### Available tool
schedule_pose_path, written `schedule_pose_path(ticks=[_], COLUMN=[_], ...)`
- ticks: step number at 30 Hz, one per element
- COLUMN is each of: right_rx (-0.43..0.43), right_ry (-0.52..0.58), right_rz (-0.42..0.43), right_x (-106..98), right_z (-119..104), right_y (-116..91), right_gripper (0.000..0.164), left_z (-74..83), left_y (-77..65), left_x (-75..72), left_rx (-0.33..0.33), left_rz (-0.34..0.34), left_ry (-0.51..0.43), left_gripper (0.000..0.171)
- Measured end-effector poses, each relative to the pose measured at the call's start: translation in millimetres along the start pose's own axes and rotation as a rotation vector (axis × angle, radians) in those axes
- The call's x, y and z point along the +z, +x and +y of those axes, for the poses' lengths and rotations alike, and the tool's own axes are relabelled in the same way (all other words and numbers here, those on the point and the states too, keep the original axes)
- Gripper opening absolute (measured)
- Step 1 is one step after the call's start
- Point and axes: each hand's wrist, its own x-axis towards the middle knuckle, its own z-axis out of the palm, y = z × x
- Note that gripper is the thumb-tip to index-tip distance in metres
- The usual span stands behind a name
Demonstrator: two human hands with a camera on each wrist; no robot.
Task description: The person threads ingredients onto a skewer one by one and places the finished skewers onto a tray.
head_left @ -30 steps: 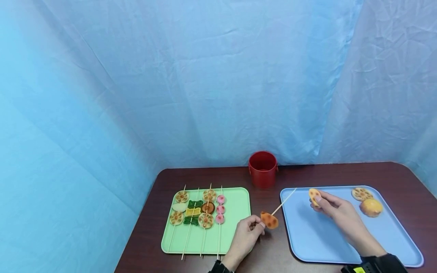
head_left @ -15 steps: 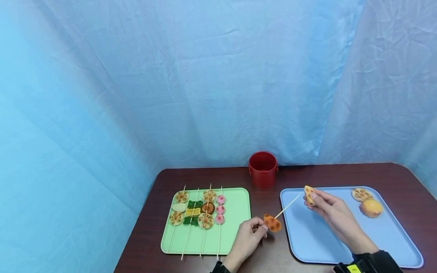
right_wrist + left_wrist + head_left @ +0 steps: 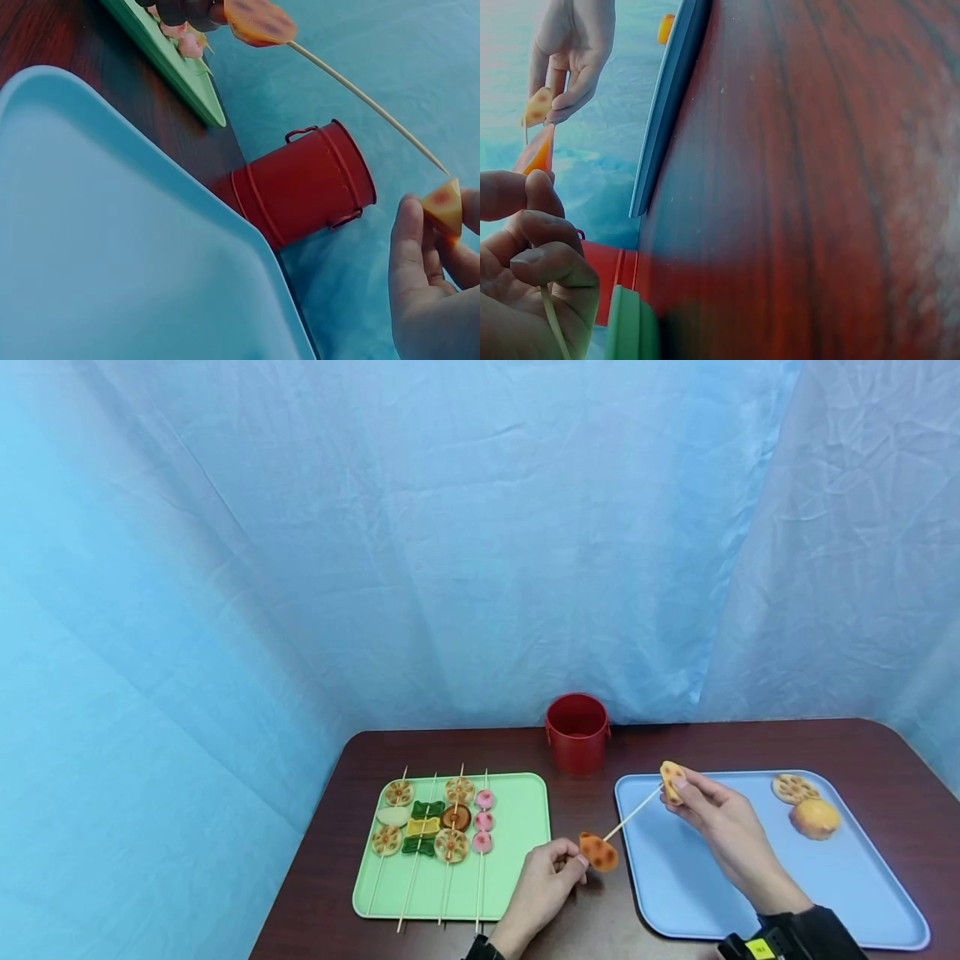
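Note:
My left hand (image 3: 546, 881) grips a thin wooden skewer (image 3: 632, 814) between thumb and curled fingers. Threaded on it, right by the fingertips, is an orange-brown spotted food piece (image 3: 598, 852). The skewer slants up and to the right. Above the blue tray, my right hand (image 3: 727, 835) pinches a yellow spotted wedge-like piece (image 3: 672, 782) between thumb and fingers. In the right wrist view the skewer's pointed tip meets the edge of this yellow piece (image 3: 444, 207); whether it has pierced it I cannot tell. The skewer's lower end (image 3: 553, 322) shows under the left fingers in the left wrist view.
On the left, a green tray (image 3: 521, 802) bears several loaded skewers with lotus slices, green and yellow pieces, a mushroom-like slice and pink rounds. The blue tray (image 3: 720, 910) holds a lotus root slice (image 3: 795, 787) and a yellow bun-like piece (image 3: 815, 818). A red bucket (image 3: 577, 739) stands behind.
My right hand has moved left with the yellow piece, up to the skewer tip. The left hand has shifted slightly right and down with the skewer, then stayed still.

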Motion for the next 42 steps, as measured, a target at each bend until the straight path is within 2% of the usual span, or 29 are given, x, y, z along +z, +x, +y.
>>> schedule_pose_path(ticks=[7, 10, 15, 20, 24, 33, 42], right_rx=[0.003, -0.024, -0.119, -0.153, -0.136, -0.016, -0.059], right_ry=[-0.075, -0.185, -0.399, -0.481, -0.491, -0.480, -0.431], right_rz=[0.029, 0.040, 0.034, 0.015, 0.014, 0.069, 0.062], right_x=[2.9, 1.9, -3.1, -3.7, -0.3, 4.1, 4.4], right_z=[0.6, -0.3, -6.3, -13.3, -16.8, -16.9, -14.7], right_y=[0.4, 0.0, -1.4, -3.2, -4.7, -1.9, -1.7], right_gripper=[0.080, 0.077, 0.068, 0.063, 0.067, 0.078, 0.073], left_z=[0.3, 0.4, 0.7, 1.1, 1.2, 2.1, 5.3], left_y=[-0.8, -0.8, -0.4, -0.5, -0.5, -0.6, -2.3], left_x=[-0.3, -0.4, -0.1, -0.3, -0.7, -2.0, -0.7], left_rx=[-0.024, -0.032, -0.019, 0.004, 0.006, 0.004, 0.003], left_rz=[0.001, 0.000, -0.006, -0.012, -0.019, -0.026, -0.008], left_ry=[-0.011, -0.009, -0.003, 0.007, 0.001, -0.021, -0.018], left_gripper=[0.019, 0.019, 0.018, 0.017, 0.017, 0.020, 0.018])
